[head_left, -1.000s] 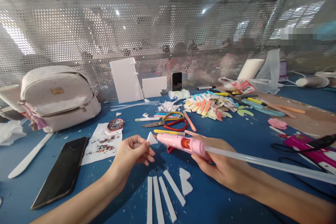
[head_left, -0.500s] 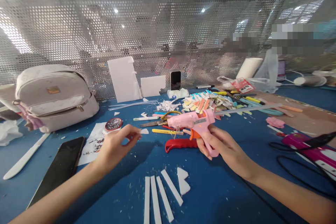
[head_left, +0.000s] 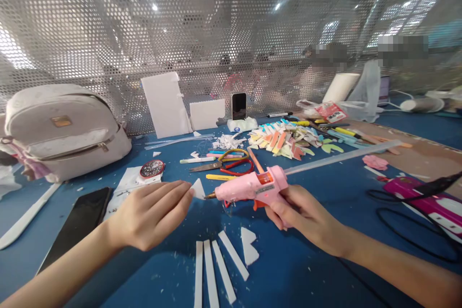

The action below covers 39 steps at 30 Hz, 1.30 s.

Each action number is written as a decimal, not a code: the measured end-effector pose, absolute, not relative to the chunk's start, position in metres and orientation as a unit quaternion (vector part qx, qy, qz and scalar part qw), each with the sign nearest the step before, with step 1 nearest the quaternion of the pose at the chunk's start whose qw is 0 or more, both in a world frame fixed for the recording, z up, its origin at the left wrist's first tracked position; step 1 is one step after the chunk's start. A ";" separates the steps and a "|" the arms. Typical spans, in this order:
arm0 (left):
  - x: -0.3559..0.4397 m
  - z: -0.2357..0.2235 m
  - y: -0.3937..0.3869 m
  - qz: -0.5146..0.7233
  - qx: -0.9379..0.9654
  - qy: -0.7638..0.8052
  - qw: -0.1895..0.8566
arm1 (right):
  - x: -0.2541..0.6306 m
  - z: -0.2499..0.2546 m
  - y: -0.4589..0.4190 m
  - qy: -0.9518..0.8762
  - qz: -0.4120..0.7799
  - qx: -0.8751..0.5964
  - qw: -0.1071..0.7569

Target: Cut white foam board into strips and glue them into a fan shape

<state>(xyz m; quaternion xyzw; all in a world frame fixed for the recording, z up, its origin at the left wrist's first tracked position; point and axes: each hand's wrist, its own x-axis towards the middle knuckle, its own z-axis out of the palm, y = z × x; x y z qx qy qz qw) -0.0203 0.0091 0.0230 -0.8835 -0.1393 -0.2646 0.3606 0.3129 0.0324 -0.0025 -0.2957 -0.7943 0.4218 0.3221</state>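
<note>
My right hand [head_left: 306,221] is wrapped round the handle of a pink hot glue gun [head_left: 249,186], its nozzle pointing left. A long clear glue stick [head_left: 346,158] sticks out of the gun's back end. Between the fingertips of my left hand [head_left: 155,214] is a small white foam triangle [head_left: 198,189], held upright. The nozzle tip is at the triangle's right edge; whether it touches, I cannot tell. Below, several white foam strips [head_left: 224,272] lie on the blue table beside a notched white foam piece [head_left: 249,246].
Scissors [head_left: 205,167] and a yellow pen [head_left: 220,177] lie behind the gun, near a heap of coloured scraps [head_left: 281,139]. At left are a backpack [head_left: 65,130], a dark phone [head_left: 77,226] and a white plastic knife [head_left: 29,216]. A magenta power strip [head_left: 422,204] with black cables lies right.
The glue gun has come down and left, its nozzle now at the foam triangle. My left hand has turned, back of the hand showing, with the triangle tilted up. The view has shifted slightly.
</note>
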 end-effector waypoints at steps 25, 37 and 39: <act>-0.020 0.021 0.007 -0.254 -0.894 -0.140 0.341 | 0.311 -0.001 0.034 -0.808 0.391 -0.316 0.307; -0.019 0.021 0.005 -0.270 -0.901 -0.157 0.301 | 0.308 0.000 0.033 -0.812 0.390 -0.305 0.309; -0.019 0.020 0.005 -0.274 -0.899 -0.160 0.301 | 0.308 0.000 0.033 -0.812 0.389 -0.304 0.310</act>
